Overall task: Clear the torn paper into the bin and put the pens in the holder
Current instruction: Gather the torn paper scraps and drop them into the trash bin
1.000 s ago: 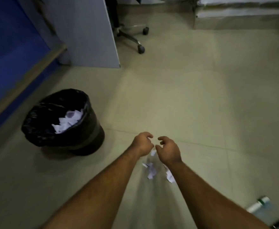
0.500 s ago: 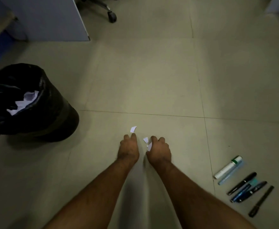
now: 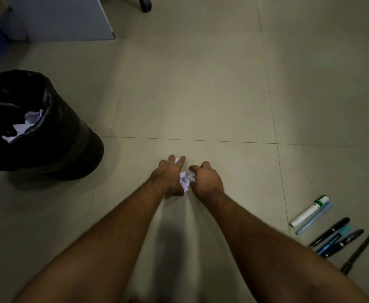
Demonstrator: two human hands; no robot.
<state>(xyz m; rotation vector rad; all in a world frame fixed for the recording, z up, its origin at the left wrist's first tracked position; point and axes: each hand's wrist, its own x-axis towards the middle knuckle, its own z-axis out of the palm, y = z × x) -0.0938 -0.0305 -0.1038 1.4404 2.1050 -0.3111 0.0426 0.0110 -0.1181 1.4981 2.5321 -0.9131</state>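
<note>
- Torn paper [image 3: 185, 179] is seen gathered into one small white clump on the floor [image 3: 201, 95], pressed between the two hands; 0.5 s ago the scraps were still apart, w/ one loose bit lying just ahead of the left fingers.
- Left hand [image 3: 168, 179]: grip partly closed. A scrap is pinched between its fingertips at the far end, and the clump is touched by the hand's inner side.
- Right hand [image 3: 206, 180]: fingers curled in against the clump from the other side. How much paper is actually enclosed can't be told, as the palm is turned away from the camera.
- Bin [image 3: 48, 136] w/ black liner stands to the left, well apart from the hands; white paper is already seen inside it.
- 1.0 s ago the hands were held above the floor w/ bits scattered under them. They are now down at floor level, so the sweep-together seems done.
- Judged meaning for the task: the last visible floor scraps appear collected, and what is left for the paper part is a lift and a carry left to the bin. Small bits could be dropped from a loose two-hand hold.
- Pens [image 3: 332, 235] lie in a rough row on the floor at right, near the right forearm, untouched. A white marker [image 3: 309, 211] lies at the far end of the row.
- No holder is in view, so the pen part is judged not yet begun.
</note>
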